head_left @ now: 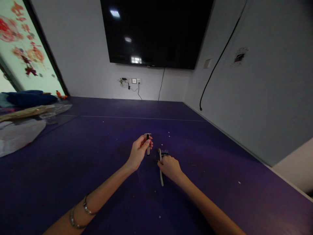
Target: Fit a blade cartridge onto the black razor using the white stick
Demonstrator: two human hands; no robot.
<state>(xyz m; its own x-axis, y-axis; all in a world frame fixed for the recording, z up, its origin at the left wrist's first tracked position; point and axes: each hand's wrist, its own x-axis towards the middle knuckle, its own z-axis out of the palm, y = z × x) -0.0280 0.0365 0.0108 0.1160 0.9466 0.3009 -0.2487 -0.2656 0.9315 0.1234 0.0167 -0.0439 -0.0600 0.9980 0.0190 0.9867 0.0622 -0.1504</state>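
Note:
My left hand (140, 150) is closed in a pinch around a small upright T-shaped tool (148, 150) with a pale lower end, a black neck and a light crosspiece on top. Just to its right and lower, my right hand (170, 165) has its fingers curled at a long, thin, pale grey curved strip (161, 178). Beyond the right knuckles sits a small dark block (165, 152), partly hidden. Whether the strip and the block are joined I cannot tell. The two hands are apart, over a dark purple surface (110, 189).
Small white crumbs (239, 182) are scattered on the purple surface. Plastic bags (22, 135) and dark blue cloth (29, 98) lie at the far left. A television (158, 36) hangs on the back wall above sockets (134, 81). One black cable (220, 58) dangles along the right wall.

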